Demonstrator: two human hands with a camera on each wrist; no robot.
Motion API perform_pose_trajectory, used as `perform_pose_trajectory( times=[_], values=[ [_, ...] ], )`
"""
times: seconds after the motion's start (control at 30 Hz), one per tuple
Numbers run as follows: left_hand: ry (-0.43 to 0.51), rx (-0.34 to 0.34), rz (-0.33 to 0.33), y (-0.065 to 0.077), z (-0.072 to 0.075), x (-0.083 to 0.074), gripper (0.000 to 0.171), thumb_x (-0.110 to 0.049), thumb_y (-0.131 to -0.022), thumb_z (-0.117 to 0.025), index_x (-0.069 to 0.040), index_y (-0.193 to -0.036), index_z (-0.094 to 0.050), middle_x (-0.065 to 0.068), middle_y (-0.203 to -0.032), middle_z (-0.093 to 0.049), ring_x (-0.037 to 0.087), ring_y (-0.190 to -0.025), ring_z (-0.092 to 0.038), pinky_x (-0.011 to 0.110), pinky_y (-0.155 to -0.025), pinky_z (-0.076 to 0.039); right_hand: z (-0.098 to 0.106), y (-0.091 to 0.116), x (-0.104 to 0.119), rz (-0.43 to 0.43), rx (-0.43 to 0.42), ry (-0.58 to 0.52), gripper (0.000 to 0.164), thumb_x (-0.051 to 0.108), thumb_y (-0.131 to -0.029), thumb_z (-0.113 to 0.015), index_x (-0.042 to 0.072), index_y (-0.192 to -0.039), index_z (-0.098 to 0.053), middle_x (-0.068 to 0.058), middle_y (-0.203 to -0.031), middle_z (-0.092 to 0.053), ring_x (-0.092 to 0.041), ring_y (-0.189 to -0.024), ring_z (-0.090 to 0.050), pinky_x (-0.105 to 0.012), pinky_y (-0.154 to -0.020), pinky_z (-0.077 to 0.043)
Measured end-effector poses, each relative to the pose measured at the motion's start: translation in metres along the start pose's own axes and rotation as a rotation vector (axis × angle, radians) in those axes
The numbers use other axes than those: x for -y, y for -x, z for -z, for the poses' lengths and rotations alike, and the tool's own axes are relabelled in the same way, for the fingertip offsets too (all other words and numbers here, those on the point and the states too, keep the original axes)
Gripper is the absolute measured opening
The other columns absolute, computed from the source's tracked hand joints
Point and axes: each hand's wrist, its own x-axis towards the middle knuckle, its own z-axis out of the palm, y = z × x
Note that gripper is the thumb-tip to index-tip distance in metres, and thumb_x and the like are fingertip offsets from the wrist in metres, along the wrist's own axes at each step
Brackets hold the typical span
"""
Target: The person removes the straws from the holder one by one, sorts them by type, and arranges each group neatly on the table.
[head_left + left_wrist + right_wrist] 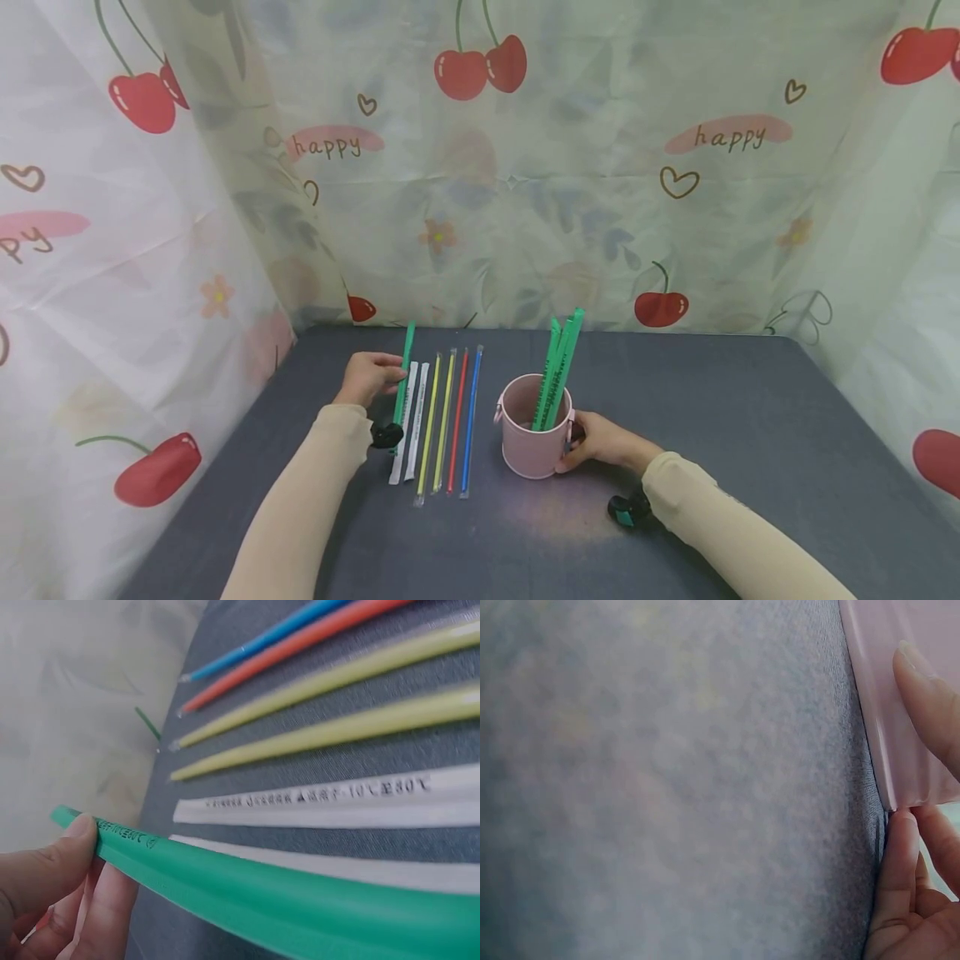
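"Green sticks (557,379): progress?"

"Partway, I judge. At least two lean in the pink bucket (528,454), right of frame centre; right hand (611,442), fingers gripping its side. Left hand (369,377), fingers pinching another green stick (401,400). White sticks (417,417), yellow sticks (430,417), red stick (458,417), blue stick (472,417) lie on desk (712,400)."

"Views differ?"

"Head alone shows bucket contents; left wrist, clearer print."

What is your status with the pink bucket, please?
Left hand pinching green stick. Right hand gripping pink bucket; green sticks inside. Yellow sticks, red stick, blue stick lying between hands.
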Motion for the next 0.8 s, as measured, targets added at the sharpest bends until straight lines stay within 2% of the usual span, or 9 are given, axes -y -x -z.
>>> perform_pose_trajectory(
  times=[0.27,0.53,0.8],
  values=[
    [-0.020,-0.005,0.067,-0.002,0.003,0.009,0.030,0.002,-0.085,-0.070,0.002,-0.115,-0.067,0.021,-0.112,-0.066,0.016,-0.080,-0.067,0.028,-0.069,-0.060,0.000,0.000,-0.001,0.021,-0.003,0.006,0.062,0.004,-0.072,-0.083,-0.007,-0.125,-0.051,-0.004,-0.097,-0.060,-0.016,-0.085,-0.051,-0.025,-0.071,-0.048],
    [-0.060,-0.004,0.093,-0.002,0.006,0.018,0.029,0.001,-0.086,-0.070,0.002,-0.115,-0.067,0.020,-0.109,-0.067,0.018,-0.083,-0.065,0.026,-0.065,-0.059,0.000,0.000,0.000,0.021,-0.004,0.007,0.063,0.005,-0.073,-0.083,-0.007,-0.125,-0.051,-0.004,-0.097,-0.059,-0.016,-0.085,-0.051,-0.025,-0.071,-0.048],
    [-0.097,-0.010,0.125,-0.005,0.005,0.027,0.027,0.001,-0.084,-0.071,0.002,-0.111,-0.069,0.018,-0.103,-0.068,0.014,-0.071,-0.063,0.024,-0.057,-0.057,0.001,0.000,-0.001,0.029,0.004,0.010,0.064,0.005,-0.073,-0.082,-0.007,-0.127,-0.050,-0.005,-0.100,-0.059,-0.017,-0.087,-0.051,-0.024,-0.072,-0.048]
  ],
)
